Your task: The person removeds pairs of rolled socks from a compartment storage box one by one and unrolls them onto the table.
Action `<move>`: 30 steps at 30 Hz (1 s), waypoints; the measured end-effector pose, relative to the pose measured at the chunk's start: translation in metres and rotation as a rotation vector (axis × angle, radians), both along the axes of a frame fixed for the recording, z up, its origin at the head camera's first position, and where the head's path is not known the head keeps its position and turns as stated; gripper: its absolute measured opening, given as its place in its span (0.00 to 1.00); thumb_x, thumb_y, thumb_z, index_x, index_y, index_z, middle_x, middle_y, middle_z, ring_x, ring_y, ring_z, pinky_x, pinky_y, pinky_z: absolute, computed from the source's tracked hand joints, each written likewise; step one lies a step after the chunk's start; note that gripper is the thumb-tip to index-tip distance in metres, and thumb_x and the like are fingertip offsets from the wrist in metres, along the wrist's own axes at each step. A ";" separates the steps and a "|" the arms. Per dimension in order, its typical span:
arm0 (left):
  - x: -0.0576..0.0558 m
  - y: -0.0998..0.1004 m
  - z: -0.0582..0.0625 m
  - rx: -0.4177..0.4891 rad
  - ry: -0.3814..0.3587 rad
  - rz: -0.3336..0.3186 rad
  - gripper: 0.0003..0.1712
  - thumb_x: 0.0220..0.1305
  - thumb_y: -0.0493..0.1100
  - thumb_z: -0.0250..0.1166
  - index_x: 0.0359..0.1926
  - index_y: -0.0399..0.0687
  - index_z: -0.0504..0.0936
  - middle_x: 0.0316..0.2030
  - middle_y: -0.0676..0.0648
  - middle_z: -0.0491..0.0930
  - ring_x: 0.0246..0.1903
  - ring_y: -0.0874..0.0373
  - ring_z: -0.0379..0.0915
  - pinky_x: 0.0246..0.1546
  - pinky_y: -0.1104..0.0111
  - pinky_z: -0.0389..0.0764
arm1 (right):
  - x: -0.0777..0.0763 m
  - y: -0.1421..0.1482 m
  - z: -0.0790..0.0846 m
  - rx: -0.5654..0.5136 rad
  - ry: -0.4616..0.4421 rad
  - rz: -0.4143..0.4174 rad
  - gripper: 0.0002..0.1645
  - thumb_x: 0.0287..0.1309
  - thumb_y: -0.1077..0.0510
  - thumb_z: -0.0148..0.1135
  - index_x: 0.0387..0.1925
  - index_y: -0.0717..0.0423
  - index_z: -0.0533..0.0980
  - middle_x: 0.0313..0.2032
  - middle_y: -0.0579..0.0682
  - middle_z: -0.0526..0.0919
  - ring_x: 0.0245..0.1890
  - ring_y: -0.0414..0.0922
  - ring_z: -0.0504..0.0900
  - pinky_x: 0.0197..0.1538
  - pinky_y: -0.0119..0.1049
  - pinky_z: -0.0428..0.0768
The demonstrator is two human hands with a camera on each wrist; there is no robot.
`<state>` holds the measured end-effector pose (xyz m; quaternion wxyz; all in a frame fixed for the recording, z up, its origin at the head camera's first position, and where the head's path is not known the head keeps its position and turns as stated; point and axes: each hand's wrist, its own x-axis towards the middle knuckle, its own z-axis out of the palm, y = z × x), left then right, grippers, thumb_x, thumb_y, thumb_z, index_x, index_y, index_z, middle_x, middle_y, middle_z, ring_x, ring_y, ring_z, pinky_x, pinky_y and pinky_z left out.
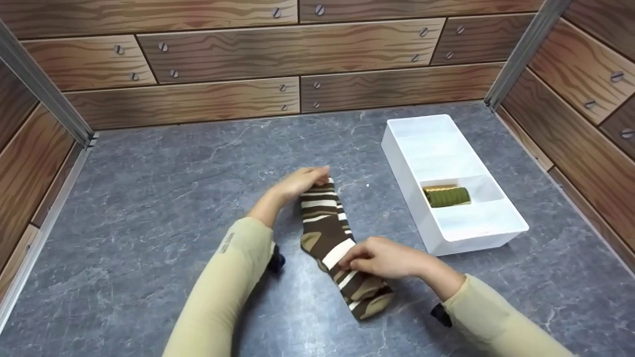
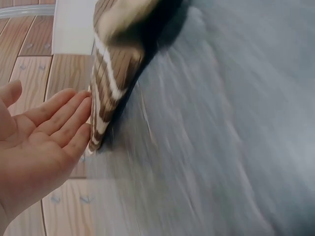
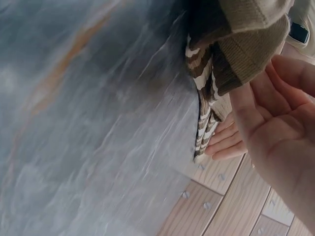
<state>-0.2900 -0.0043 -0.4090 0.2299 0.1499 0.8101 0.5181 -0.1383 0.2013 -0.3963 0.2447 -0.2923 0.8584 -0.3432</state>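
Observation:
Brown socks (image 1: 325,225) with white and tan stripes lie on the grey surface, cuff end away from me and tan toes toward me. At the cuff, the straight fingers of my left hand (image 1: 302,182) rest on the fabric; in the left wrist view that hand's fingertips meet the striped edge. My right hand (image 1: 384,258) touches the socks nearer the toes, its fingers loosely bent on a white band. The right wrist view shows the right fingers (image 3: 241,105) extended against the tan toe part, thumb apart from them.
To the right stands a white divided box (image 1: 415,198). One of its compartments contains a rolled green ribbed bundle (image 1: 449,197) with a yellowish strip behind it. Wood-patterned panels (image 1: 292,49) wall in the back and sides.

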 end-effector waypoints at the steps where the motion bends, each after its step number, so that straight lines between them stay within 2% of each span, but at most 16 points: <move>1: -0.002 0.005 -0.001 -0.006 0.004 -0.001 0.32 0.73 0.58 0.46 0.61 0.36 0.72 0.55 0.39 0.76 0.56 0.50 0.70 0.62 0.64 0.64 | -0.001 0.002 0.000 -0.001 0.005 -0.013 0.13 0.64 0.61 0.54 0.44 0.57 0.83 0.39 0.46 0.86 0.39 0.38 0.80 0.43 0.32 0.78; 5: -0.009 0.024 -0.003 -0.008 0.007 -0.005 0.33 0.73 0.59 0.45 0.62 0.36 0.71 0.56 0.39 0.76 0.57 0.50 0.70 0.62 0.65 0.64 | -0.002 0.012 -0.001 0.013 0.055 -0.069 0.12 0.64 0.61 0.55 0.43 0.56 0.83 0.38 0.45 0.86 0.38 0.38 0.80 0.42 0.34 0.78; 12: -0.019 0.053 -0.005 0.040 -0.006 -0.005 0.32 0.73 0.58 0.46 0.62 0.36 0.71 0.56 0.39 0.75 0.58 0.50 0.69 0.62 0.66 0.65 | -0.004 0.037 -0.001 0.013 0.109 -0.157 0.12 0.63 0.61 0.56 0.42 0.57 0.84 0.37 0.47 0.85 0.38 0.41 0.80 0.43 0.37 0.78; 20: -0.025 0.064 -0.010 0.127 -0.012 0.020 0.30 0.73 0.55 0.47 0.62 0.35 0.71 0.56 0.39 0.75 0.57 0.50 0.70 0.61 0.66 0.66 | -0.005 0.050 -0.002 0.021 0.120 -0.200 0.12 0.64 0.59 0.56 0.43 0.57 0.83 0.38 0.46 0.85 0.40 0.42 0.80 0.45 0.38 0.78; 23: -0.025 0.063 -0.011 0.189 0.062 0.082 0.25 0.71 0.50 0.54 0.58 0.34 0.75 0.53 0.40 0.78 0.54 0.52 0.72 0.57 0.69 0.69 | -0.003 0.051 -0.005 0.012 0.141 -0.217 0.11 0.63 0.60 0.57 0.42 0.56 0.83 0.37 0.45 0.85 0.39 0.41 0.80 0.45 0.39 0.78; 27: -0.025 0.060 -0.014 0.253 0.180 0.233 0.15 0.63 0.38 0.63 0.49 0.34 0.81 0.45 0.42 0.81 0.45 0.55 0.75 0.46 0.72 0.75 | 0.003 0.053 -0.011 -0.044 0.219 -0.277 0.07 0.60 0.61 0.62 0.39 0.56 0.82 0.36 0.44 0.84 0.37 0.41 0.80 0.44 0.38 0.79; 30: -0.025 0.057 -0.016 0.280 0.186 0.345 0.14 0.59 0.32 0.64 0.47 0.32 0.81 0.39 0.42 0.80 0.35 0.57 0.76 0.37 0.71 0.80 | 0.008 0.055 -0.016 -0.095 0.295 -0.367 0.06 0.56 0.64 0.65 0.38 0.57 0.80 0.34 0.46 0.83 0.34 0.41 0.80 0.40 0.36 0.80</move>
